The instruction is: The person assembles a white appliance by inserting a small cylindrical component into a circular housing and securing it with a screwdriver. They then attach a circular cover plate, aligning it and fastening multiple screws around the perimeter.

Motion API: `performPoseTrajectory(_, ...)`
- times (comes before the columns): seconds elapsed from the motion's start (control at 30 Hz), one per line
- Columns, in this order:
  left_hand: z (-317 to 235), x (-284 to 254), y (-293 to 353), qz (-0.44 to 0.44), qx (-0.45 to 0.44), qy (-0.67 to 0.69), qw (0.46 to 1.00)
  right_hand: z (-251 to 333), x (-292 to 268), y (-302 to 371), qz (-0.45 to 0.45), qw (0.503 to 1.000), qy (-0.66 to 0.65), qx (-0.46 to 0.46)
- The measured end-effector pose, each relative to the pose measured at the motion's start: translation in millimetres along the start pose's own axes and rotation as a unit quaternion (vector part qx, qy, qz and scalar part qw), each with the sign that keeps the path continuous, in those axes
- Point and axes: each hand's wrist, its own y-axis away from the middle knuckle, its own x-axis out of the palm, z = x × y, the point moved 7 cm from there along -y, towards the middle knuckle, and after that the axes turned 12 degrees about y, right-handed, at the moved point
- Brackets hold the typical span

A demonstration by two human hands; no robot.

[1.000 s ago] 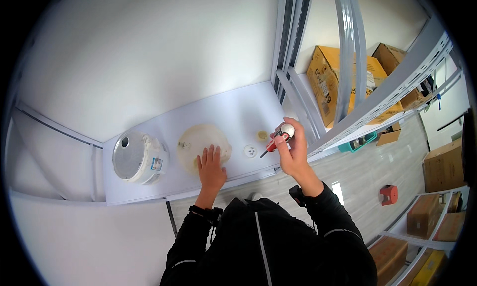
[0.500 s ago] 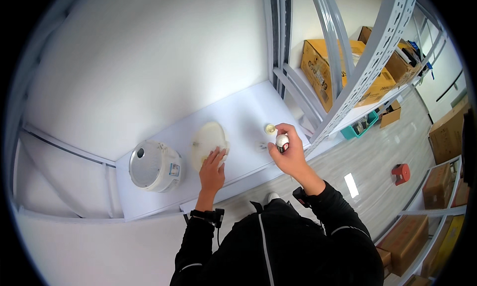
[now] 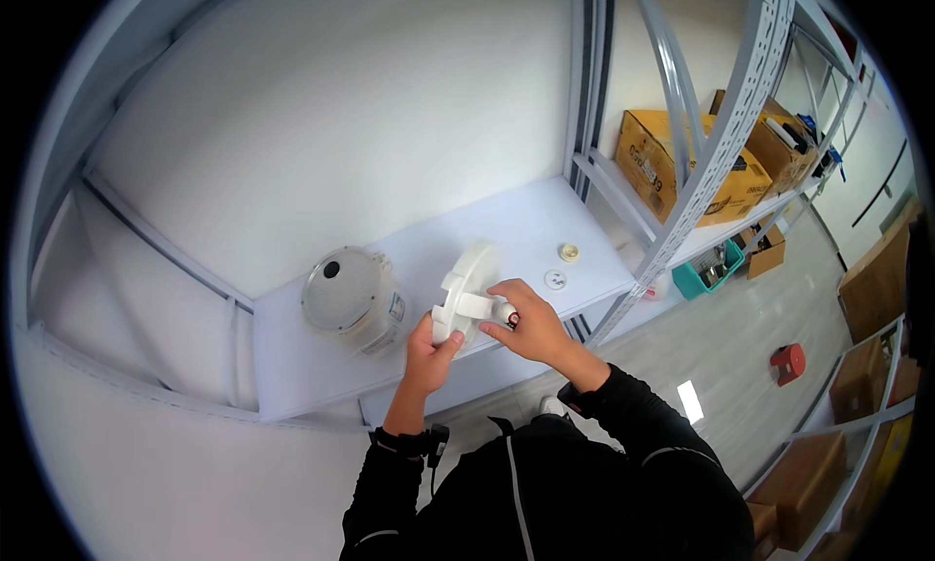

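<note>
A white round lid-like disc (image 3: 474, 274) is tilted up off the shelf, its notched edge and a raised bar facing me. My left hand (image 3: 429, 355) grips its near lower edge, thumb on top. In my right hand (image 3: 539, 329) is a small white cylinder (image 3: 505, 313) with a dark and red mark, its end close to the disc's raised bar; whether they touch I cannot tell. Beyond that hand lie a small cream-coloured round cap (image 3: 569, 253) and a flat white round piece with dark slots (image 3: 555, 280).
A round white appliance (image 3: 353, 298) with a grey top and black oval stands to the left on the white shelf (image 3: 307, 386). A metal shelf post (image 3: 706, 162) rises at the right, with yellow cartons (image 3: 672, 171) behind it. A red stool (image 3: 787, 364) is on the floor.
My left hand has gone from lying on the flat disc to holding it up on edge. My right hand has brought the small cylinder leftward to the disc.
</note>
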Motion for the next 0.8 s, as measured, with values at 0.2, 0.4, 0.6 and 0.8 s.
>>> performPoseTrajectory(0.2, -29.3, -8.1, 34.5, -0.013, 0.038, 0.015, 0.999, 43.2, 27.3, 3.2, -0.012, 0.998, 0.026, -0.056)
performPoseTrajectory(0.4, -41.2, -29.1, 49.0, -0.074, 0.071, -0.073, 0.992, 65.8, 39.4, 8.0, -0.018, 0.998, -0.005, -0.054)
performPoseTrajectory(0.6, -36.5, -33.0, 47.7, -0.095, 0.103, -0.055, 0.989, 73.0, 35.4, 13.3, -0.06, 0.996, 0.044, -0.053)
performPoseTrajectory(0.8, -38.5, -50.6, 28.0, -0.14, 0.077, 0.043, 0.986, 66.4, 18.2, 15.9, -0.069, 0.997, 0.002, -0.038)
